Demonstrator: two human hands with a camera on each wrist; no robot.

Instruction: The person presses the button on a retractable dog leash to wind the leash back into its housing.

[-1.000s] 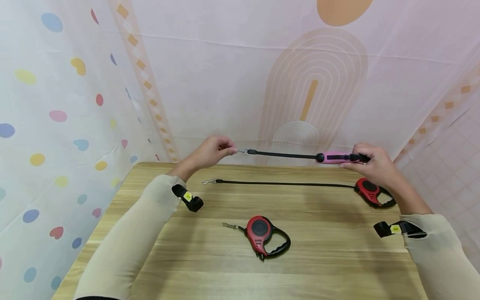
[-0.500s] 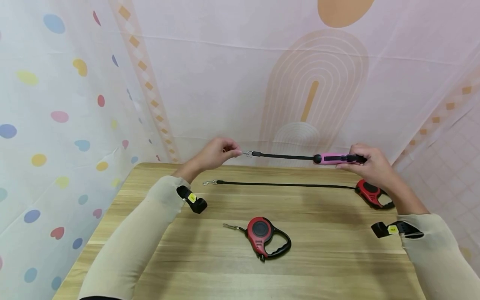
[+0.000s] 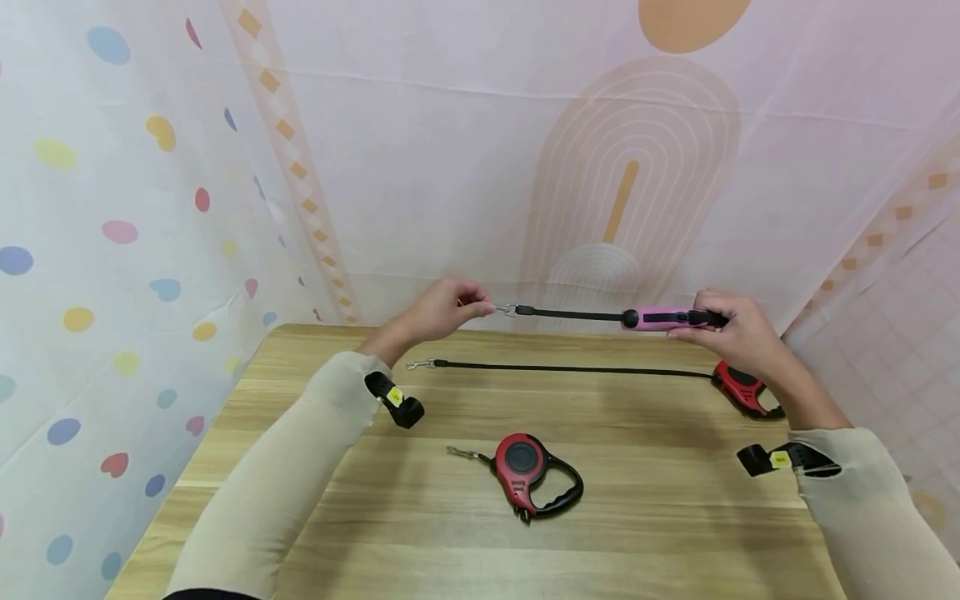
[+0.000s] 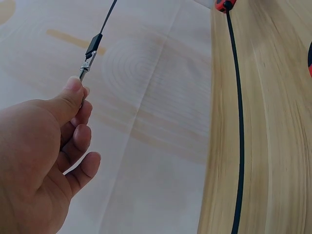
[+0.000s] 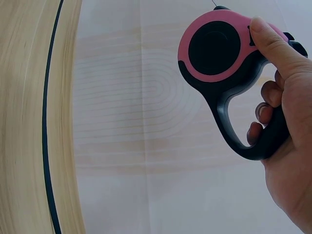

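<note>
The gap between the hands has narrowed since a second ago; the left hand (image 3: pixel 442 308) has drifted toward the right hand (image 3: pixel 738 333), and the black strap showing between them is shorter now, with the pink leash (image 3: pixel 660 318) slid a touch leftward too. The left hand pinches the metal clip (image 3: pixel 508 311) between thumb and forefinger, the other fingers curled loosely underneath; the wrist view shows the clip (image 4: pixel 87 66) poking out just past the thumb tip, the strap running on away from it. The right hand grips the pink leash by its black handle, fingers wrapped through the loop and the thumb lying on top of the pink casing (image 5: pixel 214 48); it's held up in the air, above the far edge of the wooden table (image 3: pixel 465 533). Just below that hand lies a red leash (image 3: pixel 742 389) on the table, its black strap (image 3: pixel 570 368) stretched out flat, reaching nearly under the left hand; nearer the person, between the two forearms, rests a second red leash (image 3: pixel 534 475), its strap wound in.
</note>
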